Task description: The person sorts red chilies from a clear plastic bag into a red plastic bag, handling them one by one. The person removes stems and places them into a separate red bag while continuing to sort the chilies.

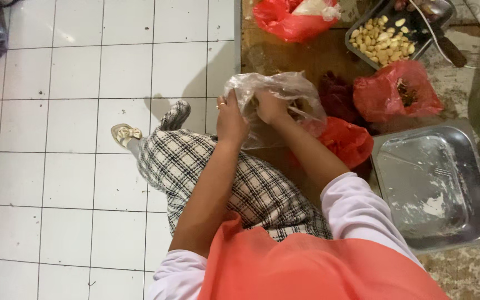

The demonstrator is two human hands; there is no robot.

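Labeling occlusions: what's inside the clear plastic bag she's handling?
The right hand is inside the clear plastic bag; the left hand grips its edge. Crumpled film and the hand hide any contents; none can be made out.

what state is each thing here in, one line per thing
clear plastic bag: crumpled, mouth held open
left hand: gripping the bag's edge
right hand: reaching inside the bag
dark tray: holds peeled garlic cloves
metal tray: empty of food, smeared with white residue
red bag: open, dark bits inside
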